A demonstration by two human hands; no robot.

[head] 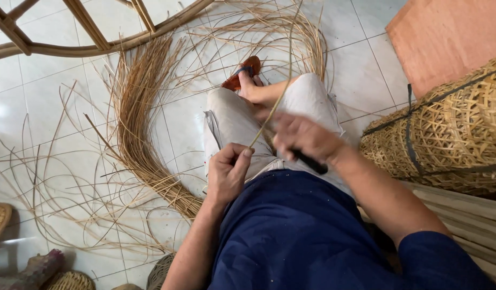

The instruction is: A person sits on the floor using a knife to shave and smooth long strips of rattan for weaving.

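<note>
head view: left hand (228,171) clenched on the lower end of a thin rattan strip (277,94), thumb on top, over the lap. strip's long axis runs up and a bit right from those fingers, out past the top edge. right hand (304,137) sits just right of the strip, blurred, fingers wrapped on a dark tool handle (310,161), near the strip just above the left hand's pinch. loose rattan bundle (146,145) on the tiled floor (54,107) to the left, woven baskets (446,134) at right.
</note>
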